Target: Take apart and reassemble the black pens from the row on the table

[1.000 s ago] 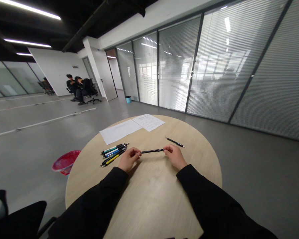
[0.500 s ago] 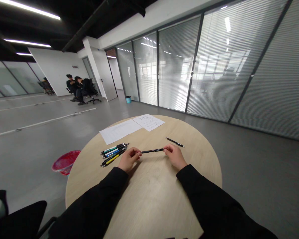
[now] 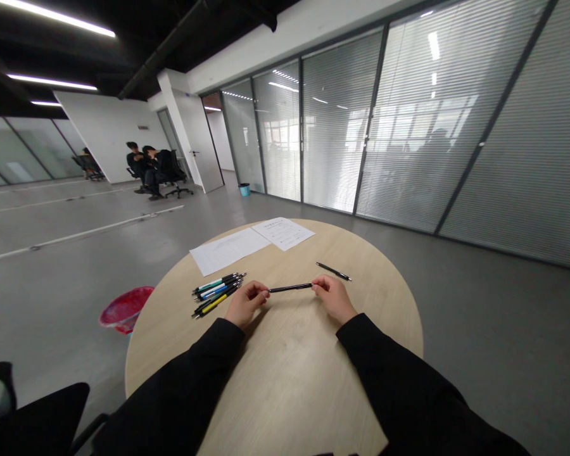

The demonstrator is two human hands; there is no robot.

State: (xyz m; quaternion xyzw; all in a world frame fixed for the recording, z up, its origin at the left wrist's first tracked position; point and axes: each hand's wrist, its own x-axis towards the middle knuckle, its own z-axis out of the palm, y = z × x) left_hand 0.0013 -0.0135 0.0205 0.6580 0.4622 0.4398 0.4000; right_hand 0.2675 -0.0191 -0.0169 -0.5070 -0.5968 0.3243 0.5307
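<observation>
Slim black pen [image 3: 291, 288] pinched at both ends between near-closed fingertips of left hand [image 3: 245, 305] and right hand [image 3: 334, 300], barrel left free; bunched coloured pens [image 3: 217, 295] at nine o'clock, within easy reach; lone black pen [image 3: 333, 271] at one o'clock.

Pen barrel [image 3: 289, 288], probably glossy plastic.

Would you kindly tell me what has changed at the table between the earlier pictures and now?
Nothing visibly changed. The left hand and right hand still hold the black pen by its ends, and the pen pile, loose pen and papers stay where they were.
</observation>
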